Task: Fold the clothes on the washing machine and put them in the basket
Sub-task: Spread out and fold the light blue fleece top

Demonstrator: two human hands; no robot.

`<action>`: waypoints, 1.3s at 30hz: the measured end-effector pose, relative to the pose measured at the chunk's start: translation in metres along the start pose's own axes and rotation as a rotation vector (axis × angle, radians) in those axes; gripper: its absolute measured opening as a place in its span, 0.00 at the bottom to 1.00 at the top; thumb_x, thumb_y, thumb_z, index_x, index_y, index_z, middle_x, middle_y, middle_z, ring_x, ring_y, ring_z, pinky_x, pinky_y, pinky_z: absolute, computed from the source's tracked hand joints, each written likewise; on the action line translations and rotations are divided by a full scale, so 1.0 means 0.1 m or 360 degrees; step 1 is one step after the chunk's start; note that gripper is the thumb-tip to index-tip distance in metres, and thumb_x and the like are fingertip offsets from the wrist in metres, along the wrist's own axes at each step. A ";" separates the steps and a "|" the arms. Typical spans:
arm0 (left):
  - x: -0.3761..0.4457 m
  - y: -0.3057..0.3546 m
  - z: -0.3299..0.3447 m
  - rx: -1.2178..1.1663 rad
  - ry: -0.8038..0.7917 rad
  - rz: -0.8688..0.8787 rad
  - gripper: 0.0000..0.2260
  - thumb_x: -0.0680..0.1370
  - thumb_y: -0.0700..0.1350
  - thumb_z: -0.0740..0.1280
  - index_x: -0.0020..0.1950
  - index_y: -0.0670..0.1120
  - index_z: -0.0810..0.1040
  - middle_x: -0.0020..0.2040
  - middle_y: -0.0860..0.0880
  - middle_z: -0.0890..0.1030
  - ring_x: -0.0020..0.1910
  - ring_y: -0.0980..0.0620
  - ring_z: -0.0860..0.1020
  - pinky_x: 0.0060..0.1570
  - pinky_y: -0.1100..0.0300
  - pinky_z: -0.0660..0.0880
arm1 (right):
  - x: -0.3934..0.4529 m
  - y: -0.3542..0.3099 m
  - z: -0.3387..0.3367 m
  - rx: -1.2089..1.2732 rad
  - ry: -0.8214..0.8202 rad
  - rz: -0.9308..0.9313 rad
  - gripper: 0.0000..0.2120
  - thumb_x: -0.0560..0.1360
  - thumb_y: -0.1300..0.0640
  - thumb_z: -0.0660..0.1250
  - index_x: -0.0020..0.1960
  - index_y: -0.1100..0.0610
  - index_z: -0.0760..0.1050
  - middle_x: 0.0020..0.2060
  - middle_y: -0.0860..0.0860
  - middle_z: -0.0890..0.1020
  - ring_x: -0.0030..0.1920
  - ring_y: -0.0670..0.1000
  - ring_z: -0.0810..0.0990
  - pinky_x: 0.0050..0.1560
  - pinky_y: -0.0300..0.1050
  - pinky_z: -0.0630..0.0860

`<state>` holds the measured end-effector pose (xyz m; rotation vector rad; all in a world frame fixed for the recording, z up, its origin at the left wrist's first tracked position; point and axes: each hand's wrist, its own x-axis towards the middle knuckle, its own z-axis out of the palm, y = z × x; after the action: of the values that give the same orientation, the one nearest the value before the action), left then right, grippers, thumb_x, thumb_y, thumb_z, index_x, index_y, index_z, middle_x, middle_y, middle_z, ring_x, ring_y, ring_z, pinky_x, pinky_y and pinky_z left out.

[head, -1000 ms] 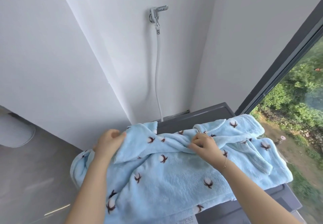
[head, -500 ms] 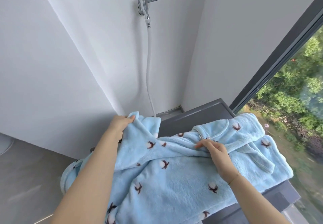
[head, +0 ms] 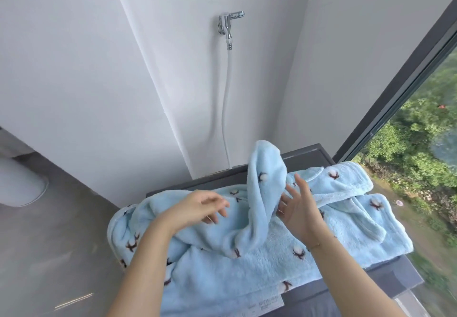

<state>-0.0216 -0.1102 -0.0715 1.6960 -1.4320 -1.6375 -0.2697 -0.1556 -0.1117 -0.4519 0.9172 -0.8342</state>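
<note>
A light blue fleece garment with a dark cotton-flower print lies spread over the grey washing machine. One flap of it stands up in mid-air between my hands. My left hand hovers over the garment's left side with fingers spread and holds nothing. My right hand is open, palm facing the raised flap, fingers straight beside it. No basket is in view.
A chrome tap with a white hose is fixed to the white wall behind the machine. A dark-framed window runs along the right. Grey floor lies to the left, with a white object at the far left.
Both hands have let go of the garment edges they gripped. The left part has been flipped rightward and now stands up between my hands. The camera has tilted down.
</note>
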 end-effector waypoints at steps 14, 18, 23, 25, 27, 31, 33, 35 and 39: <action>-0.03 -0.90 -0.13 0.1179 0.0722 -0.0059 0.14 0.70 0.47 0.72 0.55 0.55 0.80 0.52 0.57 0.74 0.60 0.50 0.72 0.54 0.56 0.64 | 0.46 -0.05 0.63 -0.2736 0.0542 0.0072 0.27 0.75 0.41 0.65 0.63 0.60 0.68 0.48 0.52 0.77 0.54 0.56 0.78 0.44 0.44 0.68; -0.18 -0.92 -0.25 0.0968 0.0805 0.0221 0.01 0.72 0.45 0.74 0.42 0.49 0.84 0.42 0.56 0.80 0.49 0.50 0.79 0.50 0.54 0.72 | 0.53 -0.05 0.51 -0.2547 0.0662 -0.0223 0.11 0.77 0.55 0.59 0.37 0.56 0.66 0.36 0.52 0.72 0.42 0.58 0.73 0.37 0.43 0.65; -0.62 -0.80 -0.39 0.0421 0.0810 0.0451 0.19 0.73 0.37 0.72 0.37 0.64 0.83 0.44 0.64 0.82 0.48 0.63 0.79 0.50 0.69 0.72 | 0.11 -0.17 0.44 -0.0496 0.0772 -0.0647 0.14 0.75 0.63 0.55 0.32 0.53 0.59 0.27 0.48 0.61 0.30 0.48 0.60 0.27 0.39 0.58; -0.77 -0.80 -0.37 0.0402 0.0859 0.0460 0.14 0.72 0.36 0.73 0.36 0.56 0.83 0.45 0.62 0.82 0.48 0.63 0.78 0.50 0.72 0.70 | -0.21 -0.21 0.32 0.0363 0.0475 -0.0524 0.11 0.73 0.62 0.57 0.32 0.55 0.67 0.26 0.48 0.71 0.30 0.46 0.70 0.31 0.36 0.68; -0.84 -0.88 -0.37 0.0457 0.0838 0.0352 0.09 0.69 0.35 0.75 0.36 0.47 0.81 0.46 0.57 0.82 0.51 0.60 0.78 0.56 0.64 0.70 | -0.49 -0.22 0.21 0.0733 0.0082 -0.0464 0.13 0.72 0.56 0.60 0.50 0.60 0.79 0.47 0.54 0.84 0.49 0.50 0.82 0.53 0.42 0.75; -0.88 -0.97 -0.36 0.0707 0.0524 -0.0123 0.15 0.62 0.46 0.79 0.37 0.49 0.73 0.52 0.55 0.75 0.60 0.51 0.72 0.56 0.57 0.67 | -0.89 -0.18 0.09 0.0660 -0.0052 -0.0494 0.31 0.75 0.39 0.59 0.70 0.59 0.71 0.66 0.60 0.75 0.66 0.60 0.74 0.69 0.57 0.66; -0.87 -0.91 -0.25 0.1159 0.0408 -0.0274 0.20 0.61 0.54 0.77 0.46 0.57 0.70 0.56 0.58 0.67 0.65 0.51 0.66 0.58 0.56 0.64 | -1.00 -0.14 0.07 0.0512 0.0005 -0.0503 0.27 0.76 0.44 0.60 0.67 0.60 0.73 0.65 0.61 0.76 0.64 0.59 0.76 0.65 0.57 0.70; -0.82 -0.81 -0.15 0.1223 0.0434 -0.0136 0.35 0.63 0.52 0.77 0.64 0.61 0.63 0.65 0.61 0.58 0.73 0.54 0.54 0.67 0.51 0.56 | -1.06 -0.08 0.05 0.0467 -0.0039 -0.0486 0.21 0.74 0.50 0.62 0.62 0.60 0.76 0.60 0.59 0.79 0.59 0.58 0.80 0.57 0.54 0.77; -0.71 -0.65 -0.07 0.1161 0.0228 -0.0116 0.32 0.66 0.51 0.76 0.64 0.66 0.65 0.59 0.65 0.69 0.66 0.61 0.65 0.69 0.55 0.54 | -1.16 -0.02 -0.05 0.0527 -0.0258 -0.0517 0.26 0.63 0.50 0.74 0.59 0.58 0.79 0.54 0.58 0.81 0.54 0.58 0.81 0.53 0.54 0.79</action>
<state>0.0244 -0.0271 -0.0877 2.1960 -2.0640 -1.0381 -0.3141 -0.0653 -0.0542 -0.3764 0.5476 -1.2045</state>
